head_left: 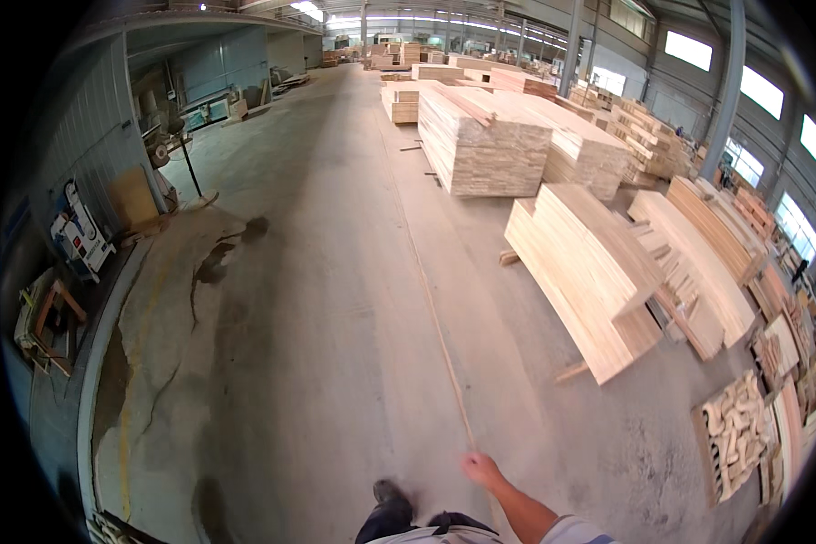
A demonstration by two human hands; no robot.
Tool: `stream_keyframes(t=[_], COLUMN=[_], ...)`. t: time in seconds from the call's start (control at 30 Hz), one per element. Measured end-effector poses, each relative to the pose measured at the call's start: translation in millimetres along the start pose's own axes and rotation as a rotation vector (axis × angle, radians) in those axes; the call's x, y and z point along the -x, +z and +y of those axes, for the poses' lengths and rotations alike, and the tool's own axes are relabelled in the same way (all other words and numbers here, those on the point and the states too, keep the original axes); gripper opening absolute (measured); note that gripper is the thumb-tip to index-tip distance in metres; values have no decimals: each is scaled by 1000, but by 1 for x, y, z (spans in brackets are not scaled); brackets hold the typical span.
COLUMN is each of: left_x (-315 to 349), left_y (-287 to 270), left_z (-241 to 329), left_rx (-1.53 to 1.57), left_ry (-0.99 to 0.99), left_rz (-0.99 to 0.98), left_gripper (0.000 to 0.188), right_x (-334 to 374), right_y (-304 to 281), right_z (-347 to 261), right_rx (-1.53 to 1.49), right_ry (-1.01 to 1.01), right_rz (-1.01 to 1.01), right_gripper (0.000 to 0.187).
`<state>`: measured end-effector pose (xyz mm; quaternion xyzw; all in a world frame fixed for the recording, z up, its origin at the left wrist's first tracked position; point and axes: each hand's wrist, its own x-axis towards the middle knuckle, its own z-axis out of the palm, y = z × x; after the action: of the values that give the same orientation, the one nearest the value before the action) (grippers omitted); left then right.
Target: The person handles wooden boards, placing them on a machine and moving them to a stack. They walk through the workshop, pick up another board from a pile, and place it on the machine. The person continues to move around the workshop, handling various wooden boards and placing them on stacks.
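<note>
My right hand (482, 468) is in front of me at the lower edge, with its bare forearm coming from a light striped sleeve. Its fingers are curled into a loose fist, slightly blurred, and nothing sticks out of it. Below it lies the concrete floor (335, 317); a thin pale line (433, 319) on the floor runs up to where the hand appears. My left hand is out of view. A dark shoe (388, 490) and dark trousers show beneath me, one foot forward.
Stacked boards (589, 272) and larger timber stacks (485, 150) line the right side. A pallet of curved wooden pieces (734, 435) lies at lower right. On the left stand a metal-walled bay (86, 136), a wooden frame (59, 317) and a thin post (190, 166). Dark stains (216, 263) mark the floor.
</note>
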<state>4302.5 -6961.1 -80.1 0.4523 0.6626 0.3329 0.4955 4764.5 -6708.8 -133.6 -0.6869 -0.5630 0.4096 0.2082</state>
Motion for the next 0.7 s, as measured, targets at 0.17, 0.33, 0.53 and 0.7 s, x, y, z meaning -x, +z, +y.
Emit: stream_keyframes(t=[0.17, 0.33, 0.53, 0.7], left_x=[-203, -383, -490, -589], left_y=[-74, -125, -181, -209], left_z=[91, 196, 202, 294], left_rx=[444, 273, 237, 244], left_ry=[-524, -358, -654, -715], left_rz=[224, 233, 296, 254], left_gripper=[19, 22, 25, 25], right_x=[-10, -114, -414, -629], right_y=[-15, 10, 66, 45], right_z=[36, 59, -152, -446], right_rx=[646, 739, -121, -366], right_ry=[40, -84, 431, -10], right_rz=[-215, -271, -175, -132], right_gripper=[18, 22, 21, 22])
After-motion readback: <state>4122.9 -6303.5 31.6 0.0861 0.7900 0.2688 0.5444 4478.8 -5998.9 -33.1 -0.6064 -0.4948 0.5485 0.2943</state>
